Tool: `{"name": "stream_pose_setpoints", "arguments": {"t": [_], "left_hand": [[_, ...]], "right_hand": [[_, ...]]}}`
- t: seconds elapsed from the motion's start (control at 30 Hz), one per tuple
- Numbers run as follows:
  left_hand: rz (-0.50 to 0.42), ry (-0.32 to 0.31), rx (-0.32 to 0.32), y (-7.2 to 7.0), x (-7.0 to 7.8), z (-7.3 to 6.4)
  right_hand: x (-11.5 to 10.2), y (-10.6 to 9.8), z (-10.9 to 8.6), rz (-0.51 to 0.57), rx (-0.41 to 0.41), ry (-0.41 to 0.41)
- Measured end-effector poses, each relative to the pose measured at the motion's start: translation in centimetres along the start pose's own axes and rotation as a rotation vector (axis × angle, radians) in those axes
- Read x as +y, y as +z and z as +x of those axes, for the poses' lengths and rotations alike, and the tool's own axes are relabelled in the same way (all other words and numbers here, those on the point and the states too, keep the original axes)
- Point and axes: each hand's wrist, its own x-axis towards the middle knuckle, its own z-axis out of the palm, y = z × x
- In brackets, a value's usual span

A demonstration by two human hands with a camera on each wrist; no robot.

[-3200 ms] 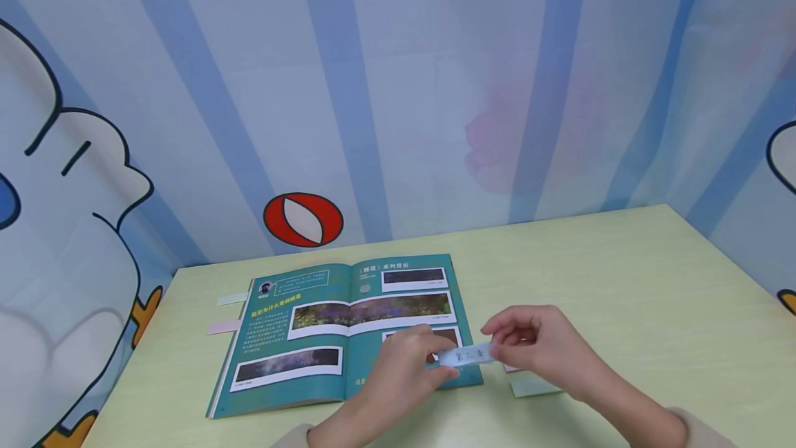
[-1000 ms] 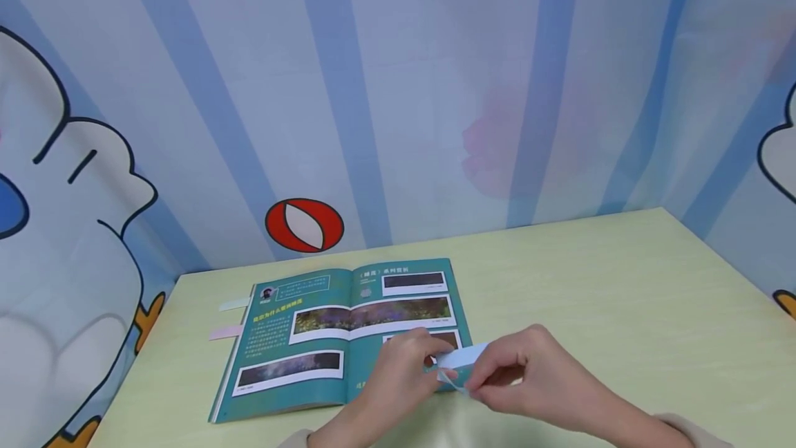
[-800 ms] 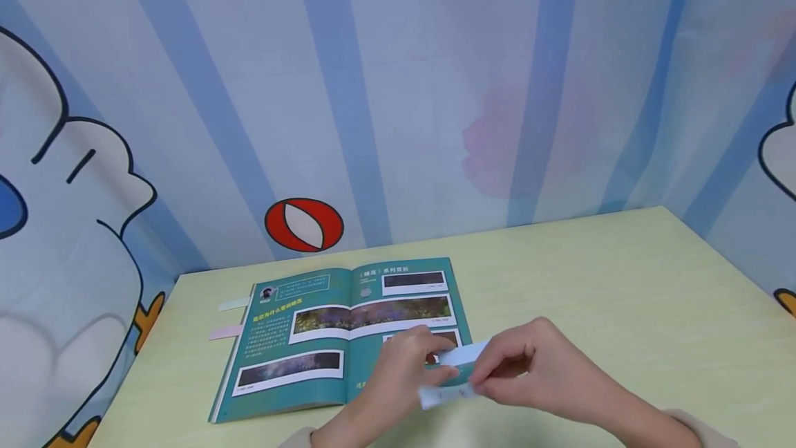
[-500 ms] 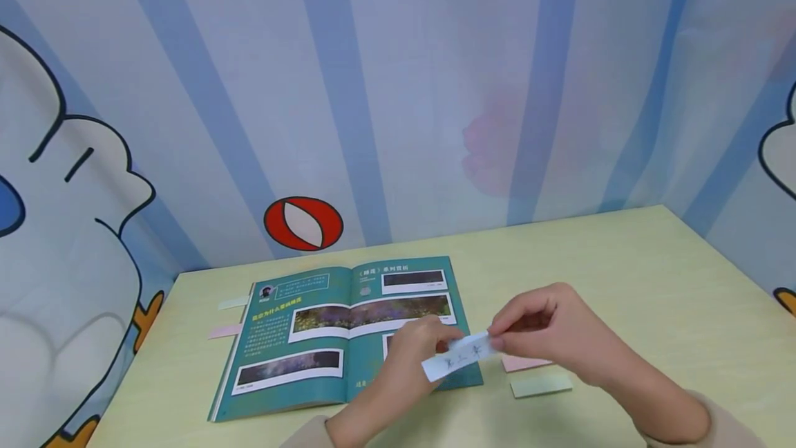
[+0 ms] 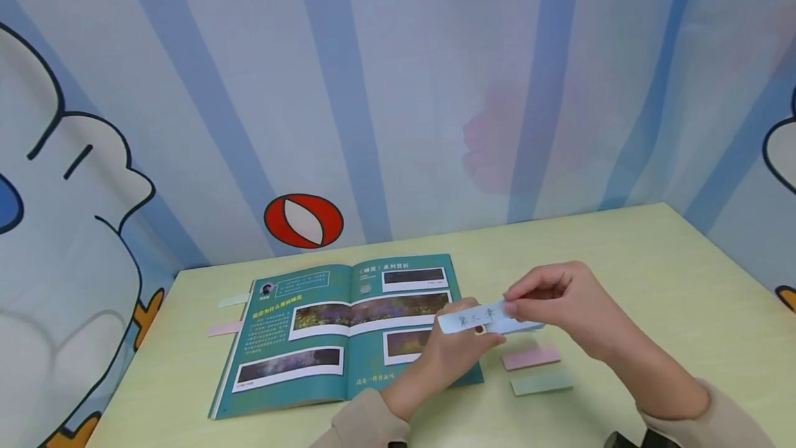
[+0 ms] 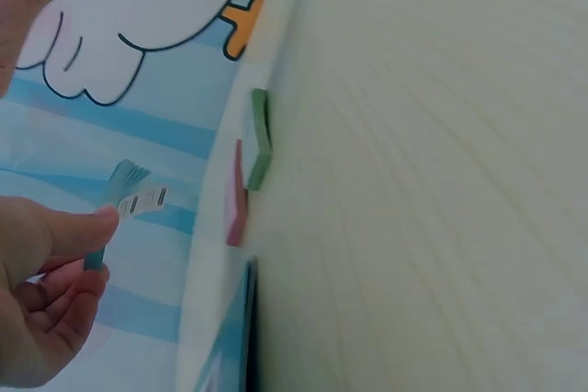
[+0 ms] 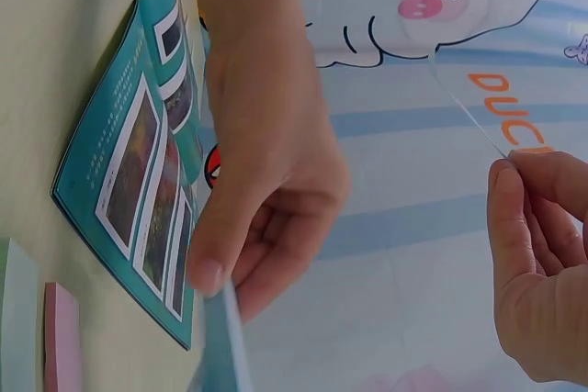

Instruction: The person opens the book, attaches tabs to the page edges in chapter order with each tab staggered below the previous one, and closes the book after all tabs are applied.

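Observation:
My right hand (image 5: 572, 306) pinches one end of a light blue sticky note (image 5: 470, 318) with handwriting on it, between thumb and forefinger. Edge-on, that note shows as a thin strip in the right wrist view. Just behind and below it, my left hand (image 5: 457, 351) grips a blue sticky note pad (image 5: 515, 325) by one end. The pad's other end is slightly fanned, with a white printed label, in the left wrist view. Both hands are raised over the right edge of an open teal magazine (image 5: 367, 372), hiding part of its right page.
A pink sticky note pad (image 5: 531, 358) and a green sticky note pad (image 5: 541, 384) lie on the pale table (image 5: 653, 282), right of the magazine. A pale green tab (image 5: 233, 301) and a pink tab (image 5: 225, 329) stick out from its left edge. A printed cloth (image 5: 429, 123) hangs behind.
The right hand has peeled the top note off the blue pad and lifted it up and right. The left hand has moved up and right with the pad, uncovering more of the magazine.

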Motion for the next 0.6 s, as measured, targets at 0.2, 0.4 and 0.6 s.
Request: {"name": "stream_pose_setpoints", "arguments": {"t": [0.2,0.4,0.6], "left_hand": [[0.138,0.089,-0.104,1.9,-1.9,1.4],[0.213,0.078,-0.153,3.2,-2.9,2.0],[0.298,0.041,-0.17,3.8,-3.2,2.2]], "right_hand": [[0.4,-0.4,0.4,0.046,0.023,0.013],[0.8,-0.9,0.6,0.082,0.026,0.023],[1.2,-1.1,0.7,0.083,0.04,0.03]]}}
